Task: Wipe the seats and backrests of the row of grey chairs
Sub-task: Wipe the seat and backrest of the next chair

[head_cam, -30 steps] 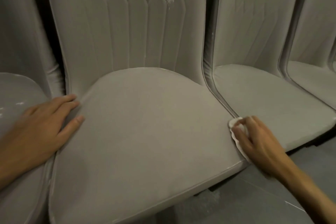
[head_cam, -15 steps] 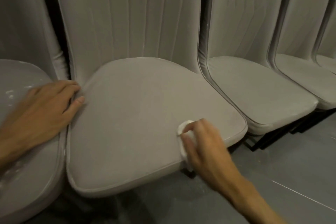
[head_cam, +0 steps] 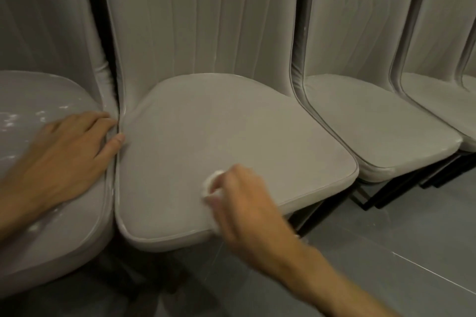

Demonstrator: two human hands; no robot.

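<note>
The right hand (head_cam: 248, 204) curls its grip round a white cloth (head_cam: 210, 183) on the middle seat (head_cam: 219, 123) — its front faces near. The left hand (head_cam: 68, 156) lies flat on the left seat (head_cam: 38, 90), grip empty.

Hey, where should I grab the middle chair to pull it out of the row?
Probably the seat's front rim, from the front, fingers hooked under: it overhangs freely, while its left side sits tight against the neighbouring seat. Use the left hand; the right hand grips the cloth.

Left hand (head_cam: 69, 152) flat, fingers straight, right hand (head_cam: 244, 206) gripping cloth (head_cam: 211, 183)
</note>
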